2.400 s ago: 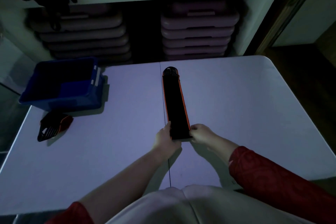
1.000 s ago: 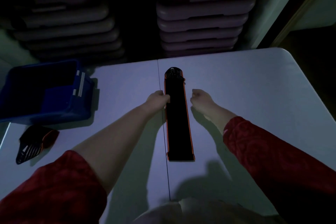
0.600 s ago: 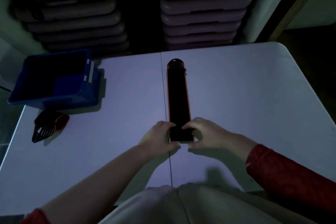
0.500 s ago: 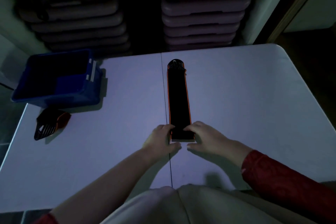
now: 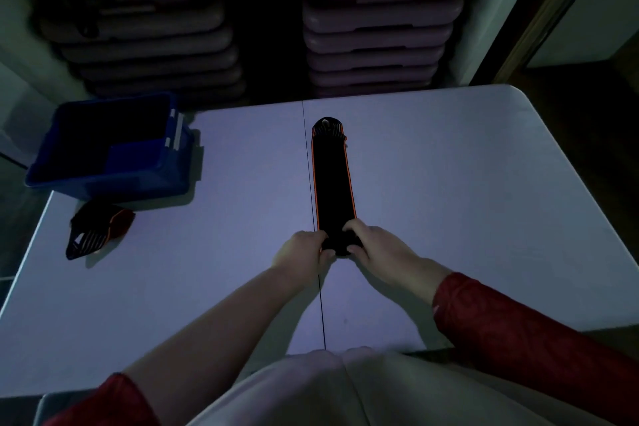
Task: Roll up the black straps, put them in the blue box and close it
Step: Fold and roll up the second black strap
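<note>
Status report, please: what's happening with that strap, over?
Left hand and right hand both gripping near end of the black strap, end curled over. Blue box open, far left. Nothing blocking.

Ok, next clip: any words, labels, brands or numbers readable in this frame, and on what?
No text can be read.
White strips on the blue box rim: too blurred and dim to show any print.
Black strap: orange edging only, no lettering visible.
</note>
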{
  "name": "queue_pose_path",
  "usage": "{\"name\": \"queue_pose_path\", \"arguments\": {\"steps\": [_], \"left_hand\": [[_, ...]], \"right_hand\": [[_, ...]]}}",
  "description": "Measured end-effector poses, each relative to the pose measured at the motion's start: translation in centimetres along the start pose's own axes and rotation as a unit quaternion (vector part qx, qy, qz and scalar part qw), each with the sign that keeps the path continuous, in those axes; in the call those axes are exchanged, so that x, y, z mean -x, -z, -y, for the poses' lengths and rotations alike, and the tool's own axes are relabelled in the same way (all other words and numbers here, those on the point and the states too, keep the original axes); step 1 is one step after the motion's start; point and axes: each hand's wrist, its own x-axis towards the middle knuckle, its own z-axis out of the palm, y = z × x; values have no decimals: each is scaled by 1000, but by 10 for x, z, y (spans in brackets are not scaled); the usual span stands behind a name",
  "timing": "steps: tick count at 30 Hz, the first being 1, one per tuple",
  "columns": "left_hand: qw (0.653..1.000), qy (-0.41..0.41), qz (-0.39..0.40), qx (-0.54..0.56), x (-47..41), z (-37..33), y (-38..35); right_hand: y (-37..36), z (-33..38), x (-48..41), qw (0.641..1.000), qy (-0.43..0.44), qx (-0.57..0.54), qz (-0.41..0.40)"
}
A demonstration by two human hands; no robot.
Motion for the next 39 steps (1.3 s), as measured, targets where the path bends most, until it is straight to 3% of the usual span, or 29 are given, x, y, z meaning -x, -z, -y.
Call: {"name": "queue_pose_path", "arguments": {"steps": [5, 9, 17, 21, 24, 27, 32, 36, 39], "left_hand": [[1000, -2, -8, 21, -6, -1, 2], [998, 9, -54, 16, -11, -7, 0], [998, 10, -62, -25, -22, -2, 4], [997, -27, -65, -13, -26, 1, -1], [998, -55, -18, -34, -22, 10, -3], [995, -81, -55, -33, -24, 16, 0], [998, 3, -40, 54, -49, 10, 23], [995, 30, -52, 75, -65, 8, 31], [991, 32, -98, 91, -68, 7, 31]], "right_hand": [[1, 2, -12, 997, -37, -35, -59], [-5, 1, -19, 992, -44, 7, -118], [-3, -17, -13, 994, 63, 75, -56], [-5, -28, -16, 991, 82, 101, -36], [-1, -24, -23, 991, 79, 93, -46], [10, -24, -35, 996, 60, 66, -16], [30, -18, -57, 999, -27, -5, -40], [26, -15, -61, 994, 23, 65, -87], [19, -17, -59, 989, 51, 130, -41]]}}
